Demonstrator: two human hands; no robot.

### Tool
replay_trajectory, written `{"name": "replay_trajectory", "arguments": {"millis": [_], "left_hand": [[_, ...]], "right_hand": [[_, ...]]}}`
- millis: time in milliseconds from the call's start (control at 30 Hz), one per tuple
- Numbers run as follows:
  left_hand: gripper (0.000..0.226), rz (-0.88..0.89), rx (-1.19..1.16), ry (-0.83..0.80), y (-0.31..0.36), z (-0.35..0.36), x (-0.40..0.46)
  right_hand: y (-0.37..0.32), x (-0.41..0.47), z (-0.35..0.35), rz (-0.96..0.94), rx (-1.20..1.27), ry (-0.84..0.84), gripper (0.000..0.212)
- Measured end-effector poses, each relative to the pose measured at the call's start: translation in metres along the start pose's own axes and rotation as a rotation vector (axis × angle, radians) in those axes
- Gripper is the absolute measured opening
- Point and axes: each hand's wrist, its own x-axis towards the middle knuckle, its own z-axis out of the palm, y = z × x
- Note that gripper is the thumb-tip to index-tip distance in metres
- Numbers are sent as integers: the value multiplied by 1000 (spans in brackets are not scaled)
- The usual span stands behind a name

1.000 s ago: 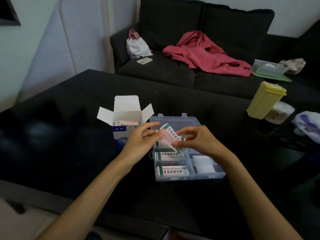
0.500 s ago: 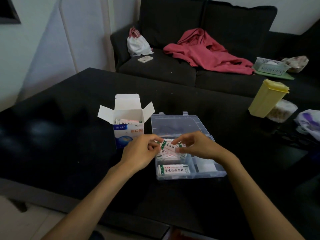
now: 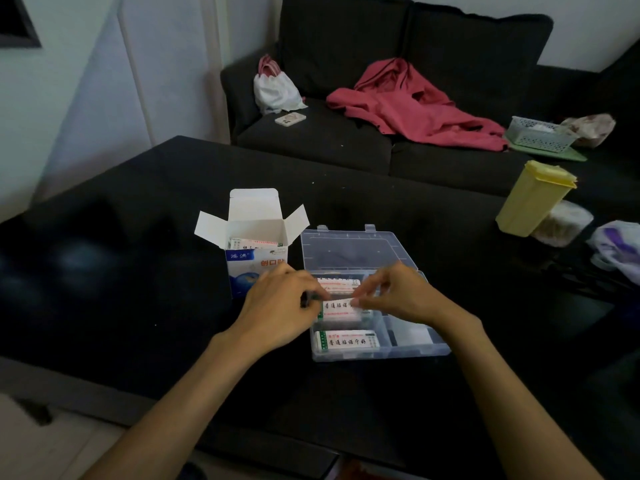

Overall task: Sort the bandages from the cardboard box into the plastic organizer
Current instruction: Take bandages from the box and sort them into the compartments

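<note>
Both hands, left (image 3: 277, 306) and right (image 3: 398, 296), pinch a stack of bandages (image 3: 341, 308) over the organizer's (image 3: 381, 351) middle compartment, beside the open box (image 3: 254, 251).

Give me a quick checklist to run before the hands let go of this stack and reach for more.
1. Organizer open, lid flat behind: ok.
2. Stack over the middle left slot, both hands on it: ok.
3. Stack fully seated in the slot: cannot tell; the left hand and right hand cover its ends.
4. Front slot already filled with bandages: ok.
5. Box upright, flaps open, bandages left inside: ok.
6. Path from organizer to box free: ok; they stand side by side.
</note>
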Motion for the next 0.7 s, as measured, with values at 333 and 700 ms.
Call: {"name": "replay_trajectory", "arguments": {"millis": [333, 700], "left_hand": [[20, -98, -14, 5, -2, 2, -1], [22, -111, -23, 14, -3, 0, 1]], "right_hand": [[-8, -1, -3, 71, -179, 74, 23], [-19, 1, 1, 366, -338, 104, 29]]}}
